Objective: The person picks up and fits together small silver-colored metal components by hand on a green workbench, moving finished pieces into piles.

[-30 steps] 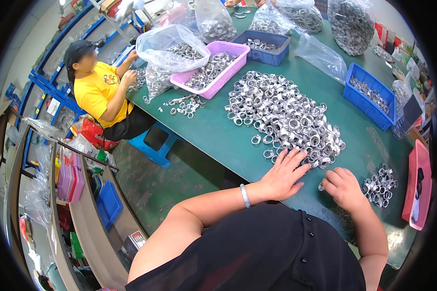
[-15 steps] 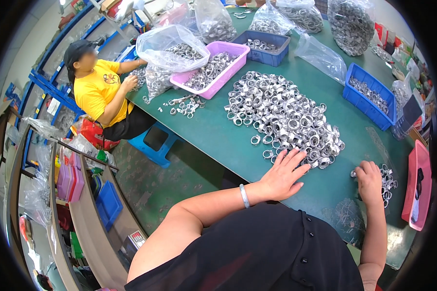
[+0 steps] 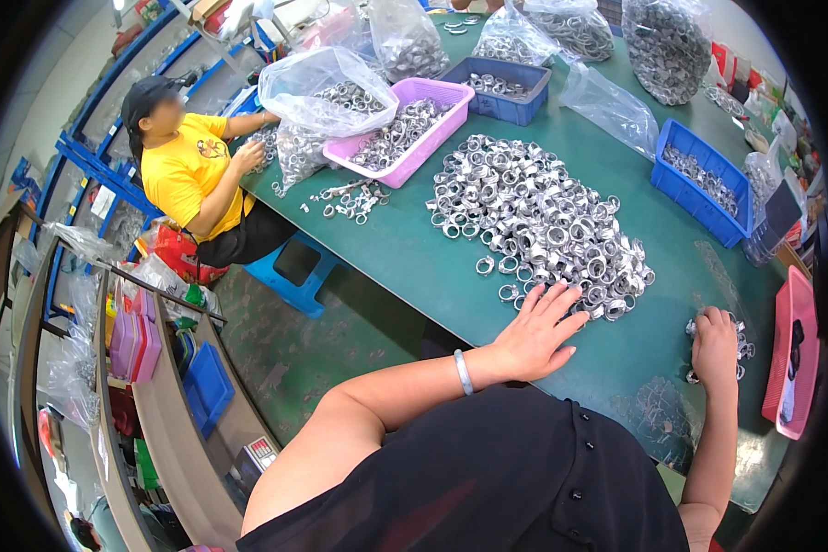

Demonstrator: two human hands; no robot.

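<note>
A large heap of silvery metal hose clamps (image 3: 543,216) lies on the green tabletop (image 3: 377,267). My left hand (image 3: 541,333) rests at the heap's near edge, fingers spread and fingertips against the closest clamps, holding nothing. Over to the right, my right hand (image 3: 716,348) is lowered onto a small group of clamps (image 3: 742,348), its fingers bent and close together. Clamps show on both sides of that hand. Its fingertips are hidden beneath it, so whatever they grip cannot be made out.
A pink basket (image 3: 791,354) stands right of my right hand, a blue bin (image 3: 704,182) of metal parts beyond it. Farther back are a purple basket (image 3: 397,138), a dark blue bin (image 3: 497,87) and filled plastic bags (image 3: 667,51). A person in yellow (image 3: 184,170) works at the left edge.
My right hand has shifted a little to the right, from beside the small group of clamps to on top of it. My left hand stays where it was.
</note>
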